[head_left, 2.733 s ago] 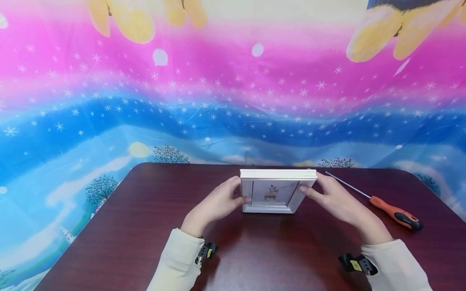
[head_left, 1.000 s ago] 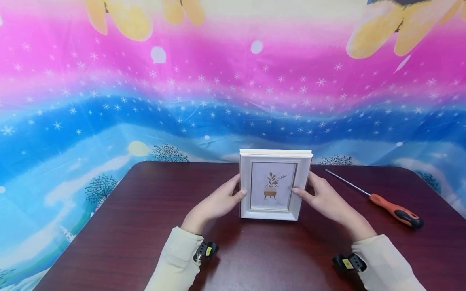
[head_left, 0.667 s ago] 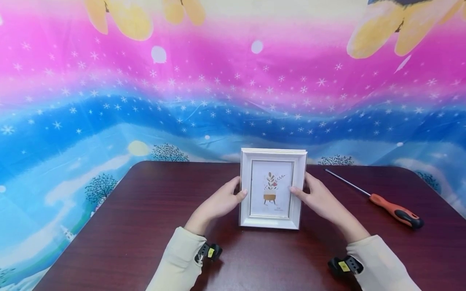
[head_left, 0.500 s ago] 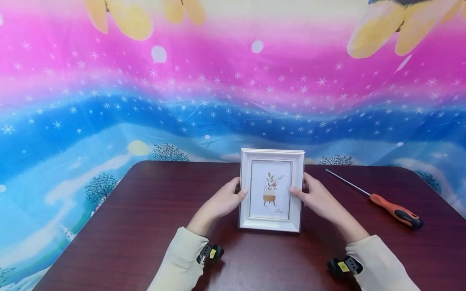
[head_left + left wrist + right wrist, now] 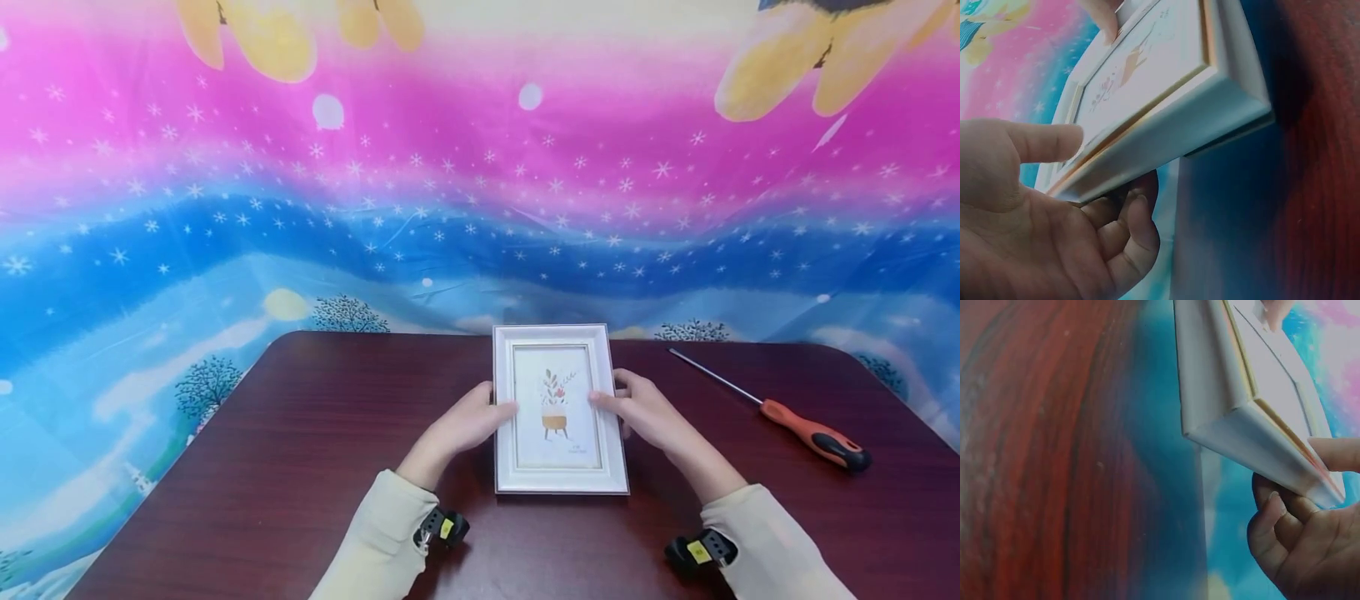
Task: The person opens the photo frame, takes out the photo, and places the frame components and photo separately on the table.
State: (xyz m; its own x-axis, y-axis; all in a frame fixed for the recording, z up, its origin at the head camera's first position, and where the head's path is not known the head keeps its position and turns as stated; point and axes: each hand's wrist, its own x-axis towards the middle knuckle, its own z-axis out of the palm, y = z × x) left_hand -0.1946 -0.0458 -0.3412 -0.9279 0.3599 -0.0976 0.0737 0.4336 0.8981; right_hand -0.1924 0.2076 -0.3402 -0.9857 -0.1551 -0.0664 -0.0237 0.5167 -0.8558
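Note:
A white picture frame (image 5: 558, 481) with a print of a potted plant is held face up toward me, tilted back, over the middle of the table. My left hand (image 5: 467, 421) grips its left side, thumb on the front border and fingers curled behind, as the left wrist view shows with the frame's edge (image 5: 1147, 144) close by. On the opposite side my right hand (image 5: 651, 410) grips it the same way; in the right wrist view the fingers (image 5: 1266, 528) curl under the frame's back. Most of the back is hidden.
A screwdriver (image 5: 813, 433) with an orange and black handle lies at the right of the dark red wooden table (image 5: 315, 442). Behind the table's far edge hangs a colourful printed cloth (image 5: 450, 167).
The frame was first tipped steeply with its top edge toward me, then swung upright. Now its top leans back and its bottom edge has come nearer. Both hands keep their hold.

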